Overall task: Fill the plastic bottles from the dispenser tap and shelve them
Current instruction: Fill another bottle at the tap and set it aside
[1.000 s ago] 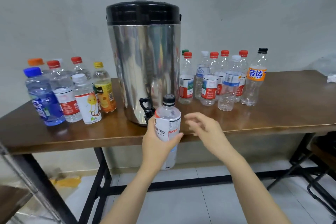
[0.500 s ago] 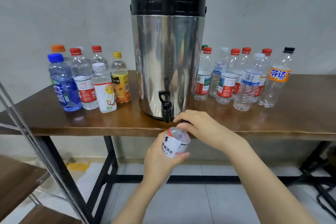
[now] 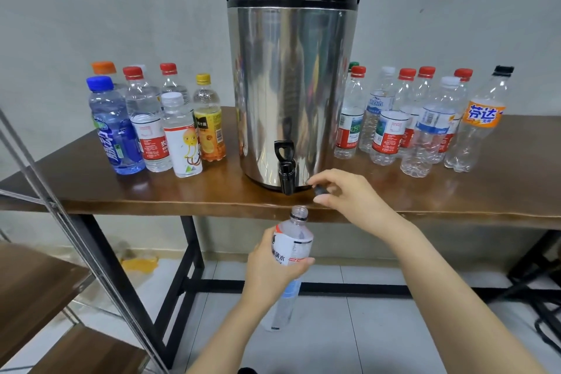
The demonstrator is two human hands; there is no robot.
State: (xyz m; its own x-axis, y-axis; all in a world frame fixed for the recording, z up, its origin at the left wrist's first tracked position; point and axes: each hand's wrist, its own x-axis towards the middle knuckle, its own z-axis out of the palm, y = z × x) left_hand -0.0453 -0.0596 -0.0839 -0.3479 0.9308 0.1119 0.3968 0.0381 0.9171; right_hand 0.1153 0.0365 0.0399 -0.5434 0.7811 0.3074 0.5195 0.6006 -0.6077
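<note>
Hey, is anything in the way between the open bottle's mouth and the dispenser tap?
Nothing visible. The bottle, gripped by the left hand, is uncapped, its mouth just below the tap with open air between. The right hand pinches the black cap to the tap's right, outside that gap.

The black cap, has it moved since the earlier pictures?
Yes. The black cap has come off the bottle, to the right; the right hand pinches it beside the dispenser tap.
</note>
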